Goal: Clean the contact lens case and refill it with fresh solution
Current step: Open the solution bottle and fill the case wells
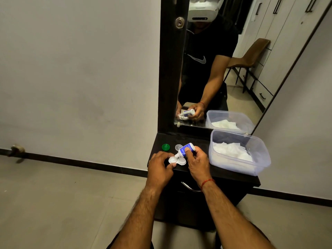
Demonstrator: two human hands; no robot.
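1. Tilting over the case: small white solution bottle with a blue label (186,150). Its long axis slants, base up and to the right, nozzle down and to the left. The tip sits at the left well; contact cannot be told.
2. White plastic twin-well contact lens case (181,161), flat on the black cabinet top (195,141) near its front edge. Long axis runs left to right, both wells uncapped and facing up.
3. Right hand (196,163): fingers and thumb curled round the bottle's body, clamped on it. Red thread (206,182) at the wrist.
4. Left hand (159,166): fingers curled at the case's left end, thumb on the near rim, pinching the case in place.
5. Green round screw cap (165,147), on the top behind the left hand, apart from the case.
6. Clear round plastic cap (178,146), just right of the green one, partly behind the bottle.
7. Translucent rectangular plastic tub (258,159), at the right end of the top, holding crumpled white tissue (231,151).
8. Wall mirror (224,72) behind, reflecting hands, bottle and tub.
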